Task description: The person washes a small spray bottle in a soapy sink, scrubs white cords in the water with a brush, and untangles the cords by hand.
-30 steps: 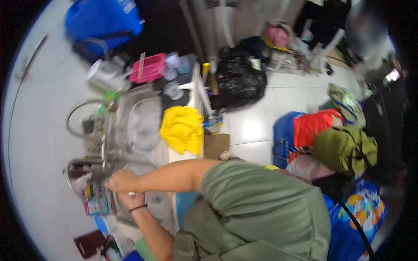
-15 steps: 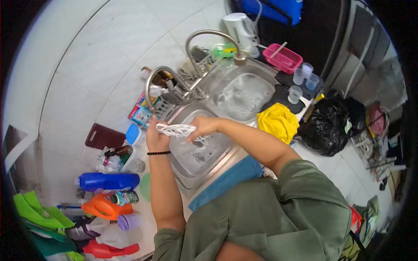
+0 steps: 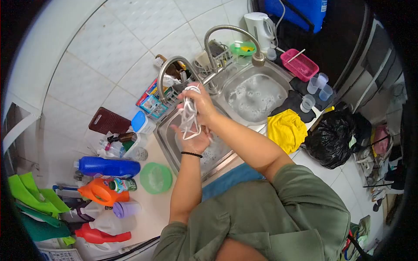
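Above the near sink basin (image 3: 213, 158), my right hand (image 3: 201, 106) has its fingers closed around a looped bundle of white cord (image 3: 189, 116). The loops hang down from it toward my left hand (image 3: 195, 140). That hand, with a black beaded bracelet at its wrist, is palm up with its fingers apart, and the lower loops touch or overlap its palm. A curved metal faucet (image 3: 167, 69) arches just left of my right hand. Suds float in the water of the far basin (image 3: 250, 98).
Near the basins are a yellow cloth (image 3: 286, 131), a pink basket (image 3: 300, 65), clear cups (image 3: 307, 103), a white kettle (image 3: 259, 30) and a green bowl (image 3: 156, 178). Several bottles, one blue (image 3: 109, 167), line the left counter. A black bag (image 3: 330, 141) is at right.
The view has shifted. The cord, stretched sideways between both hands before, now hangs from my right hand, which has moved up toward the faucet. My left hand has opened and moved below it.
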Motion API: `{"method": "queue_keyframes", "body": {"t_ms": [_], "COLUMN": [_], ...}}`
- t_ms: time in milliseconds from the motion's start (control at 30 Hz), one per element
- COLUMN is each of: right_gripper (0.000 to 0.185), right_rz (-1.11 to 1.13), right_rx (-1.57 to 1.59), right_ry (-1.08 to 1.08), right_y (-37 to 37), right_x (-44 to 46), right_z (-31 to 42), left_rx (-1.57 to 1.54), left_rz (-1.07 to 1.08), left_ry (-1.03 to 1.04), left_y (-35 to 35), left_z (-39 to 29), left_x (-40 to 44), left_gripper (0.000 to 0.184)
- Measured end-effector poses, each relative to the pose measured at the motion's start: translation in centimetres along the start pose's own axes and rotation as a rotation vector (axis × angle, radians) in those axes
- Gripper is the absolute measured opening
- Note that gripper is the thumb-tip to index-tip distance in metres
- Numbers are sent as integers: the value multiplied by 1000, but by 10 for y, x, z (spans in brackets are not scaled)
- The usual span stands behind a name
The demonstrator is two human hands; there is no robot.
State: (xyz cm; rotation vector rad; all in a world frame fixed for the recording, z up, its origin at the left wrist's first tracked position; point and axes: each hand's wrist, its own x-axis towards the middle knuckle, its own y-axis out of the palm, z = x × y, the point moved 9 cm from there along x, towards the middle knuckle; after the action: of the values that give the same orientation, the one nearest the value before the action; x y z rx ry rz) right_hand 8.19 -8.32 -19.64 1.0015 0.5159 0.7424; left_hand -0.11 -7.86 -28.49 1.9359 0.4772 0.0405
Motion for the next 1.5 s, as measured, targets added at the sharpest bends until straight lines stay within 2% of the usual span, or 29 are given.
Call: {"method": "queue_keyframes", "body": {"t_ms": [33, 133, 200, 267, 300, 400, 467, 500, 567, 600, 633, 700, 733, 767, 800, 867, 900, 967, 1067, 1100, 1133, 1200, 1233, 1300, 1333, 1367, 1400, 1467, 1500], "right_gripper": [24, 27, 28, 29, 27, 25, 25, 26, 29, 30, 34, 42, 45, 48, 51, 46, 45, 38, 37, 39, 38, 41, 45, 40, 37, 24, 23, 21, 22], "right_rz": [0, 193, 397, 289, 82, -30, 209, 354, 169, 85, 11, -119, -90, -62, -37, 130, 207, 202, 288, 332, 500, 819, 786, 828, 842, 913, 928, 958, 965], "right_rx": [-232, -794, -1310, -1486, -1394, -1274, -1264, -1319, -1169, -1092, -1101, -1113, -1023, -935, -849, -731, -671, -441, -449, -459, -860, -1629, -1630, -1340, -1194, -990, -985, -973, -1012], "right_ry": [-163, -693, -877, -824, -682, -792, -857, -849, -799, -772, -645, -381, -265, -143, -17, 117, 183, 470, 708, 734, 599, 221, 221, 245, 258, 289, 333, 416, 332], "right_y": [-7, 16, 27, 13, -5, 5, 41, 61, 37, 30, 25, 19, 24, 30, 36, 59, 70, 106, 122, 126, 122, 120, 118, 137, 152, 172, 183, 201, 208], "right_x": [6, -37, -68, -50, -15, -21, -59, -77, -44, -26, -11, 7, 9, 9, 5, -2, -6, -50, -77, -87, -78, -54, -48, -53, -60, -72, -77, -77, -60], "right_z": [8, -3, -30, -31, -13, -7, -22, -18, -8, -3, -1, -9, -28, -50, -75, -132, -161, -182, -232, -240, -250, -267, -266, -257, -245, -233, -225, -215, -210], "left_rx": [-19, 206, 253, 256, 256, 159, 97, 69, 244, 451, 654, 652, 706, 767, 942, 977, 1018, 1135, 1202, 1423, 1935, 2111, 2095, 2064, 1933, 1802, 1671, 1725, 1724], "left_rz": [31, -88, -144, -189, -212, -138, -83, -57, -136, -241, -349, -307, -319, -508, -415, -462, -449, -478, -563, -551, -475, -611, -609, -596, -549, -501, -451, -520, -563], "left_ry": [-11, 79, 43, -32, -70, 86, 196, 250, 223, 137, 52, 174, 253, 382, 455, 486, 491, 473, 284, 230, 284, 132, 105, 57, 108, 155, 199, 359, 468], "left_y": [0, -44, -43, -27, -26, -49, -75, -69, -68, -17, 16, 40, 48, 66, 80, 79, 80, 73, 34, -7, 0, -9, -5, 9, 13, 16, 21, 58, 69], "left_z": [-4, -17, -14, -6, -2, -18, -37, -47, -60, -67, -78, -133, -161, -181, -203, -239, -248, -264, -272, -291, -293, -296, -294, -290, -290, -292, -292, -297, -307], "left_x": [0, 31, 35, 29, 26, 34, 43, 38, 25, -2, -25, -57, -76, -103, -118, -148, -160, -178, -197, -197, -200, -211, -214, -219, -217, -213, -209, -213, -217], "left_gripper": [61, 47, 38, 29, 25, 24, 24, 25, 22, 19, 17, 28, 30, 26, 25, 25, 26, 30, 38, 44, 46, 46, 44, 39, 36, 33, 30, 28, 28]}}
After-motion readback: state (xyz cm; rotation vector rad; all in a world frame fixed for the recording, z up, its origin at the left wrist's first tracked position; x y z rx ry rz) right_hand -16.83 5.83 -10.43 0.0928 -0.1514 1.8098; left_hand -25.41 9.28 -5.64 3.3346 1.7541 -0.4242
